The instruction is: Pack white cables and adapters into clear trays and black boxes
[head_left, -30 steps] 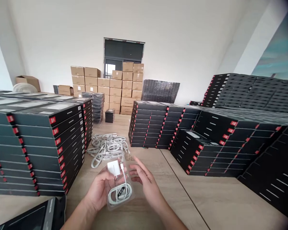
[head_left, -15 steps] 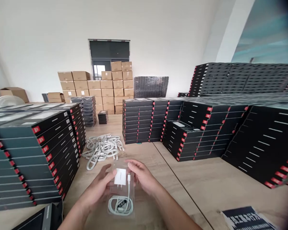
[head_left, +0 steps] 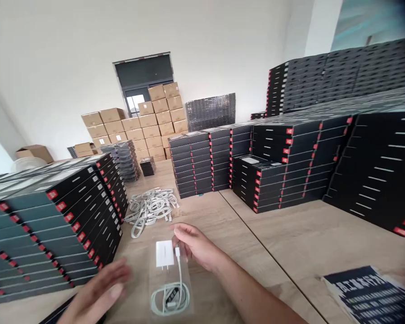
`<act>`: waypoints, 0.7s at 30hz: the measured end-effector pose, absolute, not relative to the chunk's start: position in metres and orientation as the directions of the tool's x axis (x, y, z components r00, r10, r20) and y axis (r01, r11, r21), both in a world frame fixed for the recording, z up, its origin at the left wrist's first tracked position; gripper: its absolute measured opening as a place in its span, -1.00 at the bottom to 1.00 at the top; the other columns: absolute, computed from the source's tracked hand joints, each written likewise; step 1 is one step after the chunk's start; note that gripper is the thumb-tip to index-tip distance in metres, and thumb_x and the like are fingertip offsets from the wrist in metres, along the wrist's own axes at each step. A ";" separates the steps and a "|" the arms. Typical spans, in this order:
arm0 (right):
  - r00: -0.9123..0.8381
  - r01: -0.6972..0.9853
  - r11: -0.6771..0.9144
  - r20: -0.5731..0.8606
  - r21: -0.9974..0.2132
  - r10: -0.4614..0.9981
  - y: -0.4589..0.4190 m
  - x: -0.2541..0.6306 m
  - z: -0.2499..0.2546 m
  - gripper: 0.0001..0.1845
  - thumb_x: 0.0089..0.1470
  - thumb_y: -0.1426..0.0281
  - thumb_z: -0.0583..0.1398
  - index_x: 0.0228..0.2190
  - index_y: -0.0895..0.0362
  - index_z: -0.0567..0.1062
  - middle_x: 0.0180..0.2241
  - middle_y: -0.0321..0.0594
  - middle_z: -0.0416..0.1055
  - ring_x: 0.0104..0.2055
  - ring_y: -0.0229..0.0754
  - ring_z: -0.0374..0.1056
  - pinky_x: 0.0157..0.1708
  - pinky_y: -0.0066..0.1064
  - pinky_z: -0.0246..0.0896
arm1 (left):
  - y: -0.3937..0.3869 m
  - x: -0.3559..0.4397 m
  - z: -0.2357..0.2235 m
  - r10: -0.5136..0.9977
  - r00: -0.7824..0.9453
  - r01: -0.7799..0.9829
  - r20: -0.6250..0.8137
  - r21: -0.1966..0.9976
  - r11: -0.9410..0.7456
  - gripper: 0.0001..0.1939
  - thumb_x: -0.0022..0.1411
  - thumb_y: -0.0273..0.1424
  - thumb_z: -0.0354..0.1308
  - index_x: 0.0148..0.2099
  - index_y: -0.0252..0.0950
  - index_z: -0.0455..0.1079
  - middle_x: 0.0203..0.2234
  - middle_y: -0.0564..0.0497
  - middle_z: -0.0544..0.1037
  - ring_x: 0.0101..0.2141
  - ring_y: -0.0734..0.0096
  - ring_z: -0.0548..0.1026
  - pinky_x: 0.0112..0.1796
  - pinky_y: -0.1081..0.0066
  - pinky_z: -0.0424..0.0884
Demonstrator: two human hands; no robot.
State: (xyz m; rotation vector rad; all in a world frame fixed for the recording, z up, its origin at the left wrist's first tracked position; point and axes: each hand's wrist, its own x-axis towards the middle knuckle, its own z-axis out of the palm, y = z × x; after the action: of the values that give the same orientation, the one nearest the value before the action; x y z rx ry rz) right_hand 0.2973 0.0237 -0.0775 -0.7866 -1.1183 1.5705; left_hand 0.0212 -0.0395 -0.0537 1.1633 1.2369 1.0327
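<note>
My right hand (head_left: pixel 196 246) grips the upper right edge of a clear plastic tray (head_left: pixel 160 278), which is tilted up above the table. Inside the tray a white charger plug (head_left: pixel 164 254) sits at the top, prongs downward. Beside and below it lies a coiled white charging cable (head_left: pixel 155 304) with a dark label at the coil. My left hand (head_left: pixel 99 290) is off to the left, apart from the tray, blurred, with fingers stretched and nothing in them. Partly hidden beneath it is a dark box (head_left: pixel 59 310) at the lower edge.
A heap of white cables (head_left: pixel 151 208) lies beyond the tray. Stacked black boxes (head_left: pixel 97 211) stand at left, with more black box stacks (head_left: pixel 205 164) ahead and right. A torn printed sheet (head_left: pixel 367 290) lies at lower right. Brown cartons (head_left: pixel 148 126) line the wall.
My left hand has let go of the tray and moved left and down. My right hand keeps hold of the tray. The camera view has tilted and shifted.
</note>
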 end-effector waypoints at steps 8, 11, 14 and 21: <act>-0.005 0.000 0.257 0.257 -0.966 0.966 0.021 0.293 -0.080 -0.55 0.18 0.13 0.11 0.04 0.05 0.43 -0.40 -0.27 0.43 -0.41 -0.19 0.37 -0.41 -0.38 0.31 | 0.001 0.136 -0.055 0.878 0.343 -0.401 -0.335 0.793 0.459 -0.63 -0.02 -0.48 0.30 -0.10 -0.32 0.42 -0.39 -0.08 0.62 -0.47 0.36 0.54 -0.40 0.39 0.44; 0.075 0.197 0.345 0.365 -0.918 0.928 0.026 0.301 -0.085 -0.53 0.20 0.31 0.05 0.13 0.05 0.35 -0.19 -0.18 0.46 -0.22 -0.15 0.41 -0.16 -0.31 0.33 | 0.011 0.149 -0.062 0.918 0.250 -0.443 -0.308 0.807 0.391 -0.54 -0.03 -0.52 0.29 -0.02 -0.30 0.37 -0.38 -0.04 0.62 -0.54 0.48 0.49 -0.44 0.47 0.40; 0.062 0.319 0.362 0.400 -0.876 0.914 0.028 0.303 -0.088 -0.48 0.20 0.40 -0.01 0.19 0.06 0.28 -0.17 -0.14 0.49 -0.20 -0.15 0.43 -0.12 -0.29 0.33 | 0.014 0.155 -0.071 0.930 0.273 -0.483 -0.245 0.802 0.353 -0.45 -0.06 -0.53 0.29 0.04 -0.27 0.34 -0.34 -0.02 0.62 -0.50 0.45 0.50 -0.41 0.44 0.41; 0.028 0.478 0.419 0.490 -0.772 0.871 0.030 0.292 -0.099 -0.44 0.19 0.46 0.00 0.22 0.13 0.23 0.01 -0.04 0.45 0.02 -0.06 0.37 0.06 -0.19 0.26 | 0.014 0.151 -0.082 0.929 0.291 -0.506 -0.228 0.788 0.352 -0.36 -0.11 -0.53 0.32 0.08 -0.26 0.32 -0.29 -0.02 0.63 -0.34 0.28 0.57 -0.25 0.34 0.44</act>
State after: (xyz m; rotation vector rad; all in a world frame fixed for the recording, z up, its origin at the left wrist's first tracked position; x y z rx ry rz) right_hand 0.2918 0.0300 -0.0993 -1.2118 -1.6136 0.4631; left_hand 0.1511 0.0140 -0.0821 0.6634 0.7658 1.0562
